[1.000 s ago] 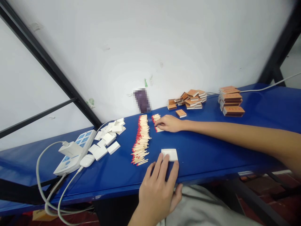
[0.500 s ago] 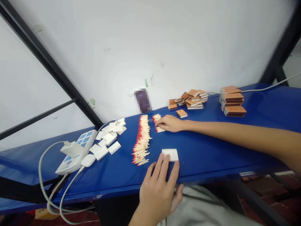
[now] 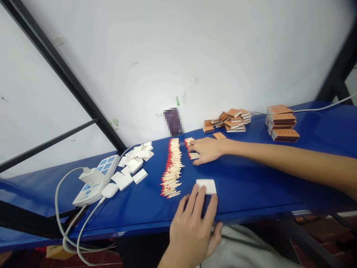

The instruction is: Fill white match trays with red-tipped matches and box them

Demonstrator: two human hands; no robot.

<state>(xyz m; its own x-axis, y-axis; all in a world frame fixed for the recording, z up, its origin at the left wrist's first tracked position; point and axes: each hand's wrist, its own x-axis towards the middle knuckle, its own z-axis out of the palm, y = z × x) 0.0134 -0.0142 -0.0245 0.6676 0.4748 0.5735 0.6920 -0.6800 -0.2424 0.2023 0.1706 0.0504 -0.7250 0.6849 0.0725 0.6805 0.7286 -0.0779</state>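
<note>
white and small, a matchbox tray (image 3: 210, 185) lies near the front edge of the blue desk (image 3: 245, 175), under fingertips of the left hand (image 3: 192, 225), whose grip is loose, fingers spread. the right hand (image 3: 208, 149) is over the shorter row of red-tipped matches (image 3: 194, 156), thumb and fingers parted around some of them; whether its grip pinches any, i cannot tell. a longer row of matches (image 3: 174, 160) lies just to the left
</note>
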